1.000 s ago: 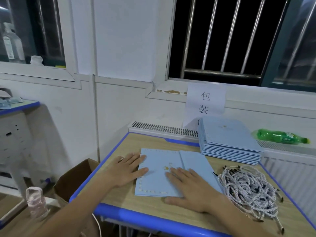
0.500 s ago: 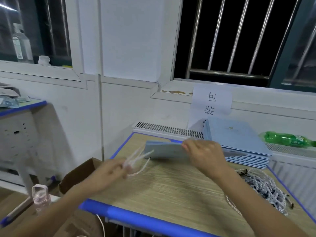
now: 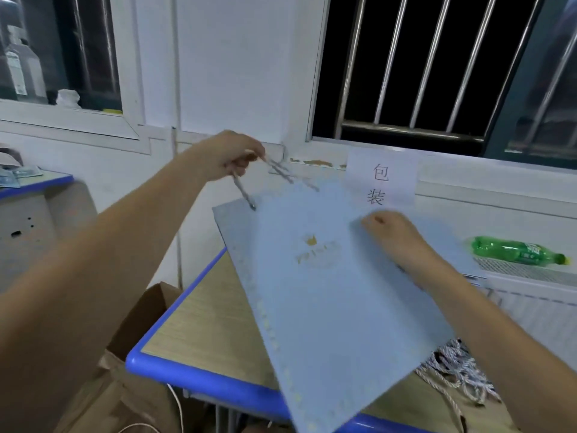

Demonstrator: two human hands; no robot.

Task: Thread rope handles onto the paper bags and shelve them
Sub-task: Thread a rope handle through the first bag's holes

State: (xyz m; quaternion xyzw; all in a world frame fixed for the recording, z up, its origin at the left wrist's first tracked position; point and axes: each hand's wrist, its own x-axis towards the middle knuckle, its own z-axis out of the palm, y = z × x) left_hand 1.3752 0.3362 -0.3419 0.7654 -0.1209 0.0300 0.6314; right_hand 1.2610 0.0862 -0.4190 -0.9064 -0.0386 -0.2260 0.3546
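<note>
Below, a blue-edged wooden desk (image 3: 199, 332) stands under a barred window (image 3: 406, 67). Left hand (image 3: 229, 156) pinches rope handles (image 3: 281, 170) threaded into the lifted paper bag (image 3: 327, 292); right hand (image 3: 396, 235) grips the bag, hiding the desk's far side, a rope pile (image 3: 456, 367) nearby.

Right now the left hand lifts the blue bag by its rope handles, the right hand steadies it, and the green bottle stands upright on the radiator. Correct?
Not quite. In the head view the green bottle lies on its side on the radiator. The left hand does hold the rope handles of the blue bag, steadied by the right hand.

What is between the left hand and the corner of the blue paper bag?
In the head view, a rope handle runs from the left hand down to the paper bag.
</note>
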